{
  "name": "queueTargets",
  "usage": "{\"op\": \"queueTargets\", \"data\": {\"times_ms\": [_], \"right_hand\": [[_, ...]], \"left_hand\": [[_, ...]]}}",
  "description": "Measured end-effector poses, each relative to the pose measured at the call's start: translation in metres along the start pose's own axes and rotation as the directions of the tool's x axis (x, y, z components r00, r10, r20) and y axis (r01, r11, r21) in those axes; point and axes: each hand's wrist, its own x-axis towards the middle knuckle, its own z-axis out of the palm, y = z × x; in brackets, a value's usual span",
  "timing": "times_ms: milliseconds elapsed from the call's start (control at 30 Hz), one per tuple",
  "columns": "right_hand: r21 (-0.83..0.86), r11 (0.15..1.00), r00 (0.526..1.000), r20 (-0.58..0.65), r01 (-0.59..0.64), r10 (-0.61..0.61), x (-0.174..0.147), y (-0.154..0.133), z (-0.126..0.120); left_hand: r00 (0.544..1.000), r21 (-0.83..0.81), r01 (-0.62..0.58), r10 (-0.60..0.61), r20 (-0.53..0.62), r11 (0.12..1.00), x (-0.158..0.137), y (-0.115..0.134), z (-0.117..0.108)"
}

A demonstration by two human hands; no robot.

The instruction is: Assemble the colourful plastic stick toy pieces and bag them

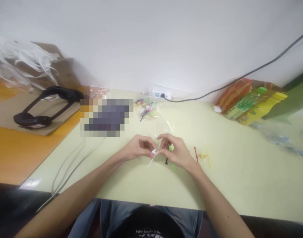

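Note:
Close together over the middle of the pale table, both my hands work on small white plastic parts. My left hand (141, 146) pinches a small white piece (153, 151) between thumb and fingertips. Between the thumb and forefinger of my right hand (175, 150) is a thin white plastic stick (151, 161), slanting down to the left and crossing the white piece. Whether the two are joined I cannot tell. Partly under my right hand lie a black part (166, 161) and a green part (175, 167). Just right of it are a red arrow-shaped stick (196, 154) and yellow parts (205, 156).
A clear bag of colourful parts (149, 110) lies near the wall by a white power strip (157, 91) with a dark cable (201, 98). Snack packages and a green-labelled bottle (245, 105) stand right. A blurred-out dark object (108, 115), white cords (67, 168) and a black frame (47, 107) are left.

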Motion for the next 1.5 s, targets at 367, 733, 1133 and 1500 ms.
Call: {"op": "queueTargets", "data": {"times_ms": [367,733,1133,1500], "right_hand": [[-0.352,0.906,0.971,0.045,0.234,-0.233,-0.003,0.008,0.004],[-0.425,0.904,0.999,0.007,-0.044,0.052,0.0,0.01,-0.047],[-0.504,0.861,0.928,0.283,-0.072,0.243,-0.002,0.003,-0.035],[-0.454,0.887,0.947,0.239,-0.087,0.215,-0.001,0.004,-0.031]], "left_hand": [[1.0,0.099,0.027,-0.027,-0.002,0.995,0.001,-0.003,-0.003],[0.965,0.628,-0.249,0.241,0.099,0.738,-0.001,0.0,-0.001],[0.96,0.768,-0.28,0.18,0.215,0.576,-0.001,-0.012,-0.005],[0.95,0.831,-0.29,0.247,0.19,0.475,-0.001,-0.01,-0.01]]}}
